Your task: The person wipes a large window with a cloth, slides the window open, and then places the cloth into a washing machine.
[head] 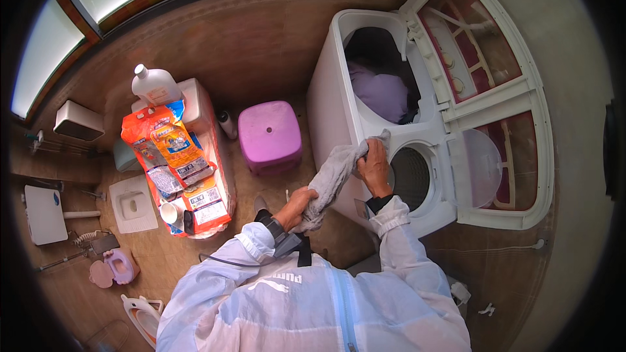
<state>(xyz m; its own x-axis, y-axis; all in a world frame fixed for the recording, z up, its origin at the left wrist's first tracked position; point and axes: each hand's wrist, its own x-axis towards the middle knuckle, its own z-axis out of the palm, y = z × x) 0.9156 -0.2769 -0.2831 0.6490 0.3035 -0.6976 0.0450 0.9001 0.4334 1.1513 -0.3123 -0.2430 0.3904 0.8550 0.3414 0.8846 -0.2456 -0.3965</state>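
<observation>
A grey cloth [333, 176], bunched lengthwise, stretches between my two hands in front of a white twin-tub washing machine [337, 102]. My left hand [294, 209] grips its lower end. Near the upper end, my right hand [375, 168] holds it over the machine's front edge. Both lids [525, 85] stand raised. In the larger wash tub lies lilac fabric [379, 93] among darker shadow. The smaller spin tub [410, 178] is uncovered just right of my right hand, and its clear inner cover [477, 168] is tipped back against the lid.
A pink plastic stool [270, 132] stands left of the machine. Further left are orange detergent bags [171, 142], a white jug [155, 85] and a paper cup [171, 213] on a stack. A squat toilet [133, 204] and a pink potty [117, 268] are on the floor.
</observation>
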